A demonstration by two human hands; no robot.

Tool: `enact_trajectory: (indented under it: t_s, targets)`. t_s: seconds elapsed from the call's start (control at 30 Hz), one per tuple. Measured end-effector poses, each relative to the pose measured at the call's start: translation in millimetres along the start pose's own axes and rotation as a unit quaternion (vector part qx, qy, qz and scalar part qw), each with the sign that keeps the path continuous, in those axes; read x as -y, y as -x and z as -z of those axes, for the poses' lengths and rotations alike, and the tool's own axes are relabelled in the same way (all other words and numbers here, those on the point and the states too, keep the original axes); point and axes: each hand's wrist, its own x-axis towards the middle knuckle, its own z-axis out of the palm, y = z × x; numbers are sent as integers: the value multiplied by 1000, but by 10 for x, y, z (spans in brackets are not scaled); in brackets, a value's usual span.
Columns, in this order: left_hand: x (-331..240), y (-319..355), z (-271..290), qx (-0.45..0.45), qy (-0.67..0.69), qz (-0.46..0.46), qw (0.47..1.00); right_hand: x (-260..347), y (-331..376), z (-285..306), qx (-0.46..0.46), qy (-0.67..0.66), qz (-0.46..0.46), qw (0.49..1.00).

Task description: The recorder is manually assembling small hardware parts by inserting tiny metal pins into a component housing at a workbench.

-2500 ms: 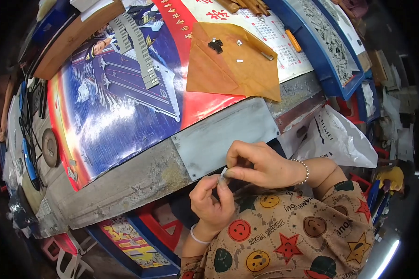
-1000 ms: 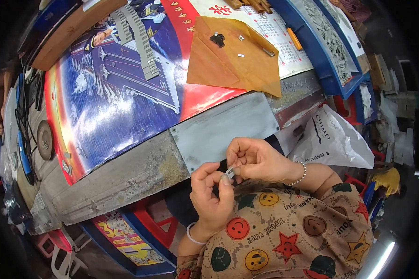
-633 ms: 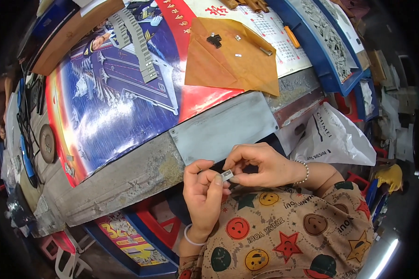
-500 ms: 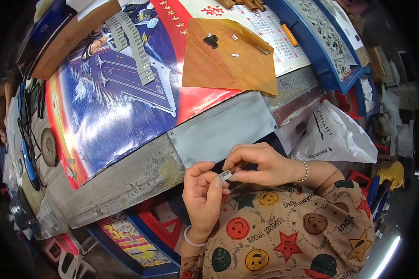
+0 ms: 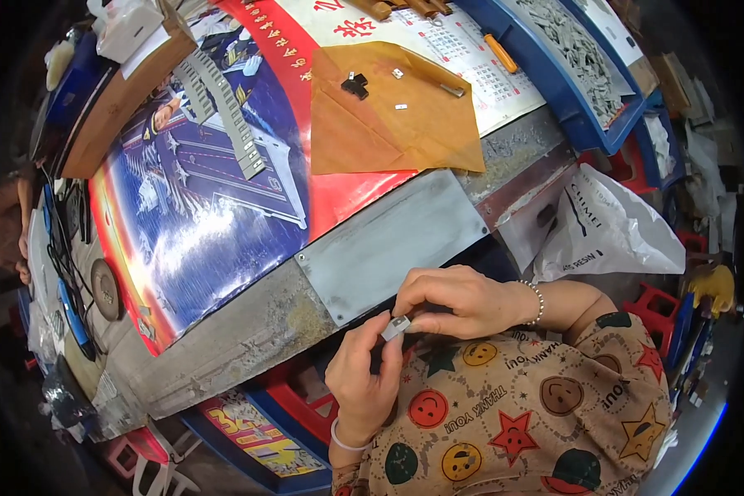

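Just in front of my body, past the near edge of the workbench, a small grey rectangular piece [image 5: 395, 328] is held at the fingertips. My left hand [image 5: 364, 372] pinches its near end between thumb and fingers. At the other end, my right hand [image 5: 456, 302] has its thumb and bent index finger closed on the same piece. The right fingertips partly hide that end. Beyond the hands, a flat grey metal plate [image 5: 397, 244] with screws at its corners lies at the bench edge.
Rows of similar grey pieces [image 5: 231, 107] lie on a glossy poster [image 5: 215, 223]. Orange paper [image 5: 422, 136] carries black parts [image 5: 355, 86] and small metal bits. A blue tray [image 5: 525, 74] of grey pieces stands far right, beside an orange-handled tool [image 5: 500, 52]. A white plastic bag [image 5: 612, 223] is at right.
The view has shifted slightly. My left fingers have straightened from their curl, and more of the grey piece shows, turned at a new angle. My right hand keeps its pinch.
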Motion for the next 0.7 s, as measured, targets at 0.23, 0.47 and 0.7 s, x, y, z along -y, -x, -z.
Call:
enact_trajectory:
  t_s: [0.23,0.47,0.7]
  targets:
    - [-23,-54,41,17,-67,-35,997,-38,6,15,-11,-9,12,1000]
    - [-20,-203,161,49,-81,-36,995,-22,-60,36,-28,-3,26,999]
    - [169,-506,392,-19,-105,-48,993,39,-73,221,-93,29,-10,995]
